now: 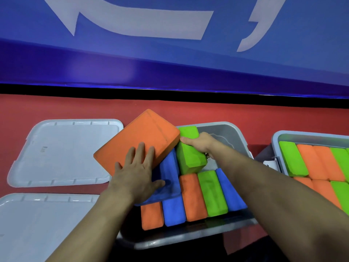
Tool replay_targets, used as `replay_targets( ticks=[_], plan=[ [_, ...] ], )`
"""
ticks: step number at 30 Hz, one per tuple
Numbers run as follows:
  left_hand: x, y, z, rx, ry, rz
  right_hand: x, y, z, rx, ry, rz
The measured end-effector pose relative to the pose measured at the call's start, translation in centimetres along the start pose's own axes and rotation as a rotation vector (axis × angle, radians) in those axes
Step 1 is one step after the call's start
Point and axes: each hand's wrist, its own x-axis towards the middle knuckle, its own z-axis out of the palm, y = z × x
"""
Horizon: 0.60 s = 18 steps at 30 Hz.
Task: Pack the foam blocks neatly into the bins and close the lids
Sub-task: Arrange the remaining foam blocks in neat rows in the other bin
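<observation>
- The left hand [137, 173] lies flat with straight, spread fingers on the near end of a big orange block [136, 138], which is tilted over the far left corner of the middle bin [188, 237]; the thumb reaches onto a blue block [168, 178] just under it.
- The right hand [200, 143] grips a green block [190, 157], thumb on its left face and fingers curled round the far side; the block stands tilted in the far half of the same bin, touching the orange block's right corner.
- Along the near side of that bin a row of blocks stands on edge: orange [152, 216], blue [173, 212], orange [192, 197], green [213, 193], blue [230, 190].
- A second bin [275, 140] at the right is filled with green and orange blocks in rows.
- Two grey lids [62, 152] lie off the bins on the red tabletop [56, 106] to the left, one behind the other.
- A blue wall [170, 59] with white markings runs behind.
</observation>
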Motion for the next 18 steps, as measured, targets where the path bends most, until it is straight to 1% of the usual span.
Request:
replay_targets(
  ticks=[4,9,10,13,18],
  plan=[
    [0.0,-0.3,0.0,0.027,-0.018,-0.002,0.4,1.8,1.9,0.15,-0.107,0.054],
    [0.3,0.0,0.1,0.034,-0.019,-0.003,1.3,2.6,2.9,0.223,-0.109,0.04],
    [0.3,0.1,0.1,0.035,-0.021,-0.002,1.9,2.9,3.4,0.213,-0.107,0.038],
    [0.3,0.1,0.3,0.044,-0.01,0.001,2.7,4.0,5.0,0.094,-0.031,0.029],
    [0.3,0.0,0.2,0.047,-0.015,0.004,2.7,5.1,5.6,0.192,-0.015,0.008]
  ],
)
